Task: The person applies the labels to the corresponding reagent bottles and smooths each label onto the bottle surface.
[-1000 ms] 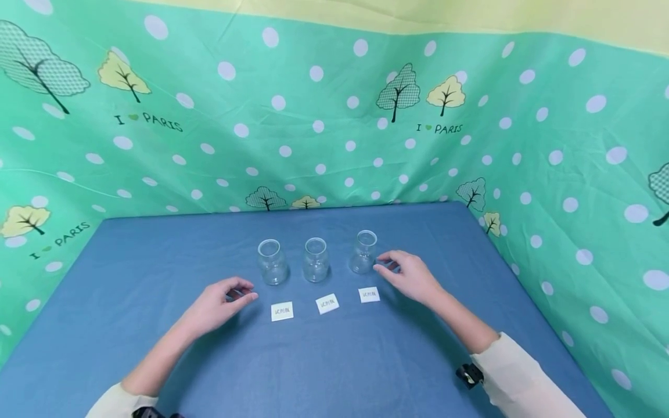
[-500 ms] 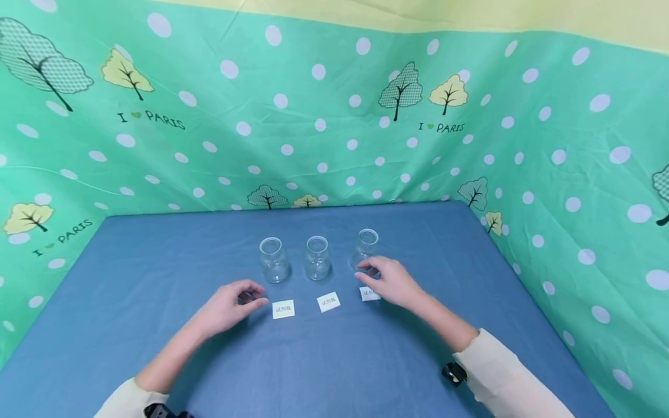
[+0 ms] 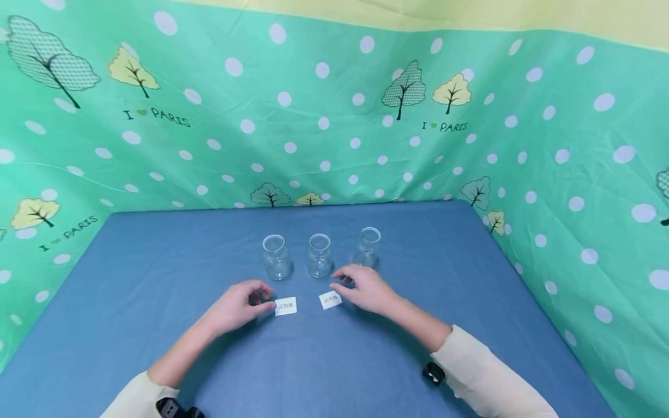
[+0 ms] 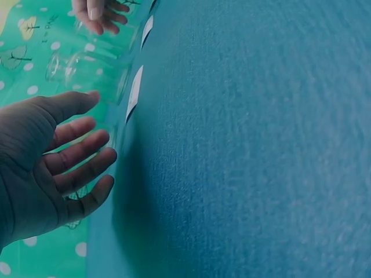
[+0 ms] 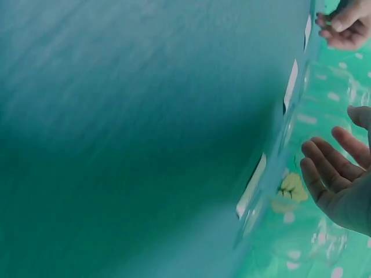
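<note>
Three clear glass jars stand upright in a row: the left jar (image 3: 277, 264), the middle jar (image 3: 319, 260) and the right jar (image 3: 368, 247). In front of them lie small white cards with handwritten characters, a left card (image 3: 287, 306) and a middle card (image 3: 331, 300). My left hand (image 3: 239, 306) hovers beside the left card, thumb nearest it, fingers relaxed and holding nothing. My right hand (image 3: 370, 290) hovers just right of the middle card, also holding nothing, and covers part of the right jar. A third card (image 5: 253, 185) shows in the right wrist view; the right hand hides it in the head view.
A blue cloth (image 3: 313, 366) covers the table. Green dotted curtains (image 3: 303, 87) with tree prints hang at the back and sides. Black wrist cameras (image 3: 434, 373) sit by the light sleeves (image 3: 486, 371).
My right hand has moved left, from beside the right jar, past the right card, to the middle card. The left hand has shifted slightly right to the left card. The jars stay put.
</note>
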The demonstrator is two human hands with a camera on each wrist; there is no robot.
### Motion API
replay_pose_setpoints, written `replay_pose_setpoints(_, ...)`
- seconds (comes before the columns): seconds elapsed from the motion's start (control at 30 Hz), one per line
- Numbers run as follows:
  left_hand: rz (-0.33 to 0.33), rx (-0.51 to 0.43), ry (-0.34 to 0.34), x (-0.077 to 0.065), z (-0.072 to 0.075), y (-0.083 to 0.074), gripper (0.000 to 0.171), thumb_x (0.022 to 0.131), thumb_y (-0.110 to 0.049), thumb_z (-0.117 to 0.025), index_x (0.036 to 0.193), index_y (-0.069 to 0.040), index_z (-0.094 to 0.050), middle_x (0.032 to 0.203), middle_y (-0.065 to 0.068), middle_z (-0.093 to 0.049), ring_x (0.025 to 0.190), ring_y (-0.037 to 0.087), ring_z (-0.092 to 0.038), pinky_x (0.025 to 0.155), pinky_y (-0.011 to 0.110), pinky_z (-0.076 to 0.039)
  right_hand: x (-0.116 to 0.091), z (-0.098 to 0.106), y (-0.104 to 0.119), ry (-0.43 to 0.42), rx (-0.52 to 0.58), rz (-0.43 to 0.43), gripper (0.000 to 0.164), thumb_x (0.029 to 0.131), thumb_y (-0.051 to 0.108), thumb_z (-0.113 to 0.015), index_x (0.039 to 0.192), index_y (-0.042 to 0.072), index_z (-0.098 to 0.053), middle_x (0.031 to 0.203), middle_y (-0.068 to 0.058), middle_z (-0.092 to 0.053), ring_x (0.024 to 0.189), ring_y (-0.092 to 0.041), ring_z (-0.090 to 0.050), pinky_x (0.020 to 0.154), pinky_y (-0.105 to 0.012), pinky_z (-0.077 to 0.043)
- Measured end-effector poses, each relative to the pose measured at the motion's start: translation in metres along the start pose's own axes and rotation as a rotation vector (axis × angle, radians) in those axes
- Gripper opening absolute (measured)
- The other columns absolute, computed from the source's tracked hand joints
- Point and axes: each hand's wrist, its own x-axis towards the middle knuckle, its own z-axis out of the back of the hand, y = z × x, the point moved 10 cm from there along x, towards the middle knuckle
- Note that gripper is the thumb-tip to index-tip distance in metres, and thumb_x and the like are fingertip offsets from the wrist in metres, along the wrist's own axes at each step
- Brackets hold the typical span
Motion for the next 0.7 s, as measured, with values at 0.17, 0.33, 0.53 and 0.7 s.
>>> replay_pose_setpoints(0.17,-0.009,0.017,0.015,0.002,-0.004,-0.002,0.019,0.081,-0.022,-0.071,0.097,-0.011,-0.066,0.089,0.0,-0.065,0.076,0.007,-0.056,0.067,0.023,-0.047,0.004,-0.011,0.012,0.028,-0.004,0.036,0.03,0.09,0.032,-0.061,0.109,0.01,-0.066,0.106,-0.003,-0.067,0.093,-0.017,-0.063,0.08,-0.031,-0.051)
replay_pose_setpoints(0.33,-0.018,0.039,0.02,0.003,-0.007,-0.002,0.02,0.08,-0.021,-0.073,0.096,-0.011,-0.066,0.085,-0.002,-0.063,0.071,0.006,-0.053,0.064,0.022,-0.044,0.009,-0.021,0.024,0.042,-0.02,0.07,0.029,0.09,0.033,-0.061,0.109,0.012,-0.066,0.105,-0.002,-0.067,0.094,-0.016,-0.064,0.082,-0.03,-0.051)
replay_pose_setpoints(0.53,-0.03,0.083,0.022,0.003,-0.009,-0.002,0.021,0.079,-0.021,-0.074,0.095,-0.01,-0.066,0.082,-0.003,-0.06,0.069,0.006,-0.05,0.062,0.022,-0.042,0.013,-0.033,0.035,0.059,-0.094,0.095,0.029,0.089,0.035,-0.061,0.11,0.015,-0.066,0.105,0.002,-0.066,0.095,-0.011,-0.063,0.082,-0.027,-0.05)
replay_pose_setpoints(0.7,-0.032,0.111,0.018,0.004,-0.01,-0.003,0.021,0.078,-0.021,-0.074,0.093,-0.01,-0.065,0.081,-0.003,-0.06,0.068,0.006,-0.05,0.062,0.022,-0.042,0.016,-0.042,0.04,0.073,-0.161,0.107,0.028,0.088,0.036,-0.063,0.11,0.018,-0.066,0.104,0.004,-0.066,0.093,-0.009,-0.062,0.081,-0.026,-0.05)
